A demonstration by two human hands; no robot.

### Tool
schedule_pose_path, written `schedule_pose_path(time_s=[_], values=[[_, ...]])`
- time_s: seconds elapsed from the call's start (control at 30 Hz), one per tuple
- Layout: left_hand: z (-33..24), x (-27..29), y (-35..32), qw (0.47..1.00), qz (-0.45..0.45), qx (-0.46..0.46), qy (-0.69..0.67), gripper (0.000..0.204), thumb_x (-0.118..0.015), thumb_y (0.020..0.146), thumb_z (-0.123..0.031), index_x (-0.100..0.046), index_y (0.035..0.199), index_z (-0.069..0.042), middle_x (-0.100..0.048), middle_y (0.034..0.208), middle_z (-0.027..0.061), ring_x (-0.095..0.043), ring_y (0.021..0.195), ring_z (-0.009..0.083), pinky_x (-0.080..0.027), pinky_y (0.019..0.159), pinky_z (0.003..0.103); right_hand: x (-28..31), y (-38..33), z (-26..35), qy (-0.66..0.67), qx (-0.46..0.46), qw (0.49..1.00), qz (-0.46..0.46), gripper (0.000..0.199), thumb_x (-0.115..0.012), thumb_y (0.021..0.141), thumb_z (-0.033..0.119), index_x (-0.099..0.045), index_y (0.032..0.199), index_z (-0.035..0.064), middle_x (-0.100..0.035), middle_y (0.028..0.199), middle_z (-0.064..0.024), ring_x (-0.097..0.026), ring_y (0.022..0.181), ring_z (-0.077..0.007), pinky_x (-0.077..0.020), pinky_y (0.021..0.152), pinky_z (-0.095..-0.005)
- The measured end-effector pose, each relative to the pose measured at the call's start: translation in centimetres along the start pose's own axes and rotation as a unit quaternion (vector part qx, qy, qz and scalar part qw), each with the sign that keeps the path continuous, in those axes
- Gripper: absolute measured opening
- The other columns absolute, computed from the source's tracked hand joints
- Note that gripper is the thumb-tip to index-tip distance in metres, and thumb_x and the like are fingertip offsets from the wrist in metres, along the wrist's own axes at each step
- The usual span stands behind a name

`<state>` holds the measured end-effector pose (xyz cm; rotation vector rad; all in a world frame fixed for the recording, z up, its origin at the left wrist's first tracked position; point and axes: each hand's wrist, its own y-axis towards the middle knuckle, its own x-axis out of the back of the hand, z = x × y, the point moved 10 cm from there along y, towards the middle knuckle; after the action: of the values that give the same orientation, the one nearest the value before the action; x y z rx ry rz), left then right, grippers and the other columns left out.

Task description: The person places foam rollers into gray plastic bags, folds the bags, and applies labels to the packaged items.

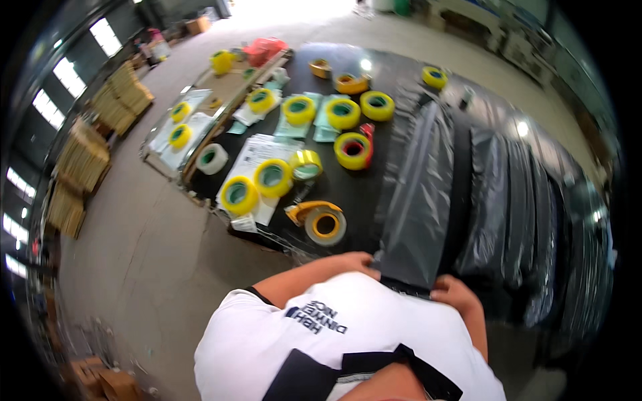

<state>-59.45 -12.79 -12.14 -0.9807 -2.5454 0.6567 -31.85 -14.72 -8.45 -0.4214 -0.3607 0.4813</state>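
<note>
A long package in shiny dark grey plastic film [418, 207] lies lengthwise on the black-topped table [364, 210], its near end close to my body. My left hand [354, 262] is at the left corner of that near end, its fingers curled in at the edge. At the right corner my right hand [455, 292] grips the film between bent fingers and thumb. My shirt hides part of the near edge. Left of the package lies a tape dispenser [326, 225] with an orange handle and a roll in it.
More dark wrapped packages [515, 214] lie side by side to the right. Several yellow tape rolls [273, 177] rest on paper sheets [257, 150] at the left. A red dispenser [368, 144] holds another roll. Stacked cardboard [80, 154] stands beyond the table's left side.
</note>
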Motion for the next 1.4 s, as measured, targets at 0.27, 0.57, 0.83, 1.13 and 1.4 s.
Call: schedule_pose_path(time_s=[0.27,0.57,0.83,1.13,1.4], values=[[-0.3,-2.2,3.3,0.898,-0.038,0.115,-0.424,0.044,-0.064,0.094,-0.037,-0.058,0.119,-0.001,-0.066,0.108,0.0101,-0.064,0.095,0.0215,-0.053,0.079,0.035,-3.4,7.2,1.4,0.253,-0.097,0.955,-0.117,0.056,-0.075,0.084,0.032,-0.059,0.122,-0.0061,-0.066,0.112,-0.0148,-0.064,0.096,-0.0227,-0.0499,0.087,-0.0350],[-11.2,3.1,2.5,0.945,-0.164,-0.171,-0.224,0.034,-0.075,0.085,-0.018,-0.061,0.107,0.005,-0.068,0.097,0.0083,-0.063,0.083,0.0153,-0.052,0.075,0.031,0.3,7.7,8.3,0.388,0.138,0.893,-0.183,0.035,-0.060,0.097,0.024,-0.061,0.116,-0.0052,-0.067,0.107,-0.0076,-0.061,0.096,-0.0175,-0.0478,0.087,-0.0310],[5.3,-2.4,4.2,0.847,-0.066,0.092,-0.519,0.063,-0.057,0.094,-0.053,-0.055,0.128,-0.001,-0.058,0.130,0.0095,-0.056,0.116,0.0202,-0.044,0.099,0.038,-2.9,6.7,-5.9,0.223,-0.084,0.943,-0.234,0.051,-0.051,0.099,0.036,-0.059,0.120,-0.0094,-0.064,0.116,-0.0168,-0.059,0.106,-0.0234,-0.0458,0.091,-0.0362],[-1.8,0.3,9.2,0.907,-0.129,0.051,-0.398,0.042,-0.075,0.087,-0.027,-0.064,0.113,0.005,-0.069,0.107,0.0115,-0.067,0.092,0.0248,-0.054,0.079,0.036,-2.8,14.4,2.1,0.417,-0.059,0.887,-0.188,0.043,-0.072,0.087,0.031,-0.063,0.107,-0.0062,-0.067,0.100,-0.0146,-0.065,0.089,-0.0263,-0.0524,0.078,-0.0417],[-2.9,4.3,7.9,0.962,-0.227,-0.026,-0.149,0.037,-0.077,0.083,-0.020,-0.067,0.109,0.004,-0.070,0.097,0.0080,-0.063,0.087,0.0165,-0.050,0.078,0.033,-3.8,12.6,0.8,0.422,-0.059,0.871,-0.243,0.034,-0.069,0.089,0.020,-0.065,0.113,-0.0035,-0.069,0.103,-0.0118,-0.065,0.092,-0.0257,-0.0504,0.085,-0.0404]])
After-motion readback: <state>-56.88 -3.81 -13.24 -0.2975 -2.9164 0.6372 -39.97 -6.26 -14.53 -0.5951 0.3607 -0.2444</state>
